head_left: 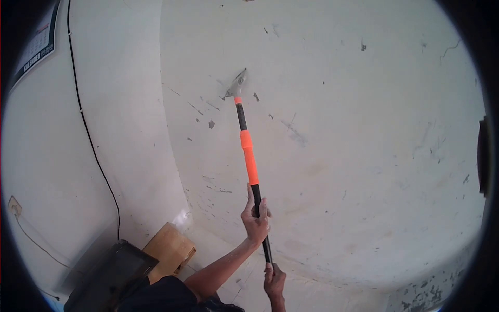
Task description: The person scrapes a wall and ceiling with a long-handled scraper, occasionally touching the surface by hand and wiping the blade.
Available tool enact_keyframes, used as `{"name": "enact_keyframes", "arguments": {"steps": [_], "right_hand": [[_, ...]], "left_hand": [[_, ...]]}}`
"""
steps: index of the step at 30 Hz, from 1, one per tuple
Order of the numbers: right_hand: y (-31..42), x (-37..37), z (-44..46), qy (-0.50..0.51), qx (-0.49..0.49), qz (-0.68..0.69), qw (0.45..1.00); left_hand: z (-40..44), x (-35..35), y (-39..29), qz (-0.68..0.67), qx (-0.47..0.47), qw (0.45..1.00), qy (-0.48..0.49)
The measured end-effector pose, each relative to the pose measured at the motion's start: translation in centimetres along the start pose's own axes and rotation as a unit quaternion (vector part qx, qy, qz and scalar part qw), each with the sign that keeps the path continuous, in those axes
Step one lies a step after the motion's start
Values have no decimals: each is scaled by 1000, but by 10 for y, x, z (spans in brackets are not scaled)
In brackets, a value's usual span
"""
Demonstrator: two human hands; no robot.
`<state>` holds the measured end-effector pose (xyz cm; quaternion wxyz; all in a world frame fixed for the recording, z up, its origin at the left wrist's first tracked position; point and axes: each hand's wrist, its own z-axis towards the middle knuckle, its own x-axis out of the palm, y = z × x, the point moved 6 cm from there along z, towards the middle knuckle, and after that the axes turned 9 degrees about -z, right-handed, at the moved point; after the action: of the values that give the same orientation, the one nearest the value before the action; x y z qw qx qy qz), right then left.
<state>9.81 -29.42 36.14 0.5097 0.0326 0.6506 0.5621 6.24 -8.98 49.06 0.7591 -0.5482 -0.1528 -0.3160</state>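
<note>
Orange and black, a long-handled scraper (251, 169) stretches over a pale wall (353, 171), its metal head (238, 84) up by twelve o'clock and its lower end down by six. From where I stand, both hands are closed around the black shaft (255, 193): the left hand (255, 224) just below the orange sleeve (249, 151), one finger laid along the shaft, and the right hand (274, 282) lower, at six. I'd guess they are spaced for leverage, the upper one guiding, the lower one backing it, with the long handle giving reach. Whether the head's edge touches the wall, I can't tell.

That head is dull grey, narrowing to a point, with a short orange band beneath it; then comes black, then the long, bright sleeve. Dark chips (211, 124) mark the wall around it.

Toward seven, a brown box (169, 248) sits beside a dark boxy object (112, 275). Near nine, a black cable (89, 136) is fixed to the adjoining wall (122, 104), probably clipped to keep it tidy.
</note>
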Motion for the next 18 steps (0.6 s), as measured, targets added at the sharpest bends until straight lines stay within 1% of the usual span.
{"name": "enact_keyframes", "arguments": {"steps": [2,4,6,7,10,11,12,13,15,17,18], "right_hand": [[-5,-10,-12,6,-2,5,1000],[-17,-8,-32,6,2,33,999],[-35,-2,-55,11,-3,58,998],[-37,3,-63,17,-1,58,998],[-35,14,-65,1,-9,50,999],[-24,15,-59,3,8,68,998],[-8,17,-49,1,2,70,998],[8,19,-37,2,-3,61,998],[39,19,-15,15,6,37,999],[90,9,9,0,-36,43,998],[120,2,22,8,-57,34,998]], "left_hand": [[-8,1,8,11,29,1000,1],[-36,-2,11,27,-34,999,10],[-63,-13,22,48,-65,996,27],[-67,-18,23,47,-64,997,25],[-63,-25,19,51,-72,996,33],[-54,-23,6,53,-90,994,29],[-39,-20,-4,54,-107,992,27],[-22,-17,-12,52,-102,993,29],[16,-12,-39,41,-24,999,24],[57,-8,-62,22,57,998,22],[83,-6,-85,51,79,995,24]]}}
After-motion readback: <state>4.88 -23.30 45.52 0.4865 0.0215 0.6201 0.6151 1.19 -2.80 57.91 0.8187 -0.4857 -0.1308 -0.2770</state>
